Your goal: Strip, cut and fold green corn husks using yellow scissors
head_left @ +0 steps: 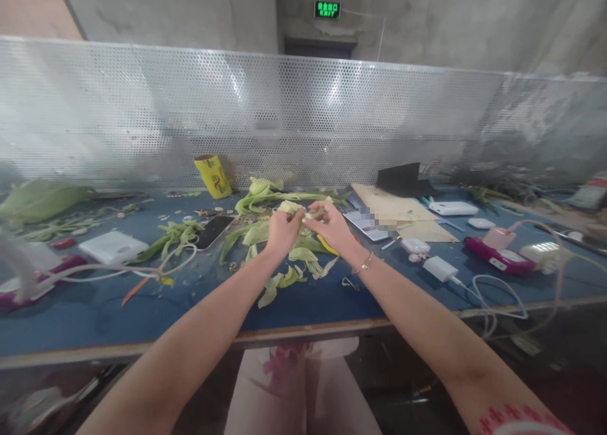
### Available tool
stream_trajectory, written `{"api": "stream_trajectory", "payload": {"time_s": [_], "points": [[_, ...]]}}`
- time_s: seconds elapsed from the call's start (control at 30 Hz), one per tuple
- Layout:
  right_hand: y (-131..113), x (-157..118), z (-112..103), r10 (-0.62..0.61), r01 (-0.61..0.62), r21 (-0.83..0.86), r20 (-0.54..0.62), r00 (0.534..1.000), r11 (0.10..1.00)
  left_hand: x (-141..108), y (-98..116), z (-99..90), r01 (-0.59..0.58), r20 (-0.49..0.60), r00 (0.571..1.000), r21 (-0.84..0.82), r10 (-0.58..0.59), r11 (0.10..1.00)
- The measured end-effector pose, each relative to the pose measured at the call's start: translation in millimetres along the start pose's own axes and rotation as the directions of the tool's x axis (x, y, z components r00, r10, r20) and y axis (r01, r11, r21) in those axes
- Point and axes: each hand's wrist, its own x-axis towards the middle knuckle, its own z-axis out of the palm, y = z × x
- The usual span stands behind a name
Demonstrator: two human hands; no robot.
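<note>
My left hand (284, 231) is closed on a pale green leafy piece (290, 207) above the middle of the blue table. Close on its right, my right hand (331, 226) is closed, its fingertips pinched at a small whitish bit between the two hands. What the right fingers hold is too small to name. Under and around both hands lie loose pale green leaves (303, 255). More leaves (260, 198) are heaped just behind them. A yellow item (328, 245) shows partly beneath my right hand.
A yellow can (213, 176) leans by the perforated screen (190, 119). To the left are a black phone (214, 231), a white box (114, 248) and cables. Papers (398, 207), a white charger (440, 269), cables and a purple power strip (497, 256) lie to the right.
</note>
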Motion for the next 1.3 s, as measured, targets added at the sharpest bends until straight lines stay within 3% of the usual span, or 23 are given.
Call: {"api": "stream_trajectory", "payload": {"time_s": [0.23,0.5,0.63,0.87,1.03,1.2,1.3], "points": [[-3.5,0.1,-3.1,0.028,-0.027,0.019,-0.053,0.998,0.999,-7.5,6.1,1.3,-0.055,0.055,0.997,0.013,0.054,0.998],[-4.5,0.6,-1.0,0.195,-0.150,0.290,-0.132,0.972,0.945,-9.4,7.0,1.7,-0.061,0.041,0.997,-0.038,0.063,0.997],[-8.3,0.4,-2.7,0.267,-0.212,0.306,-0.151,0.952,0.928,-8.6,6.7,2.2,-0.122,0.059,0.990,-0.052,0.125,0.991],[-15.3,1.7,-8.6,0.231,-0.200,0.224,-0.121,0.965,0.954,-3.1,1.7,1.4,-0.166,0.034,0.985,-0.095,0.170,0.981],[-16.5,1.2,-8.6,0.277,-0.250,0.226,-0.096,0.956,0.942,-0.2,-0.4,0.5,-0.144,-0.010,0.989,-0.120,0.144,0.982],[-8.9,3.3,-8.4,0.213,-0.183,0.226,-0.114,0.970,0.957,-3.6,4.4,0.5,-0.018,0.000,1.000,-0.163,0.018,0.986],[-6.0,3.6,-6.9,0.195,-0.157,0.280,-0.115,0.974,0.947,-5.9,7.1,0.5,0.002,0.012,1.000,-0.156,-0.001,0.988]]}}
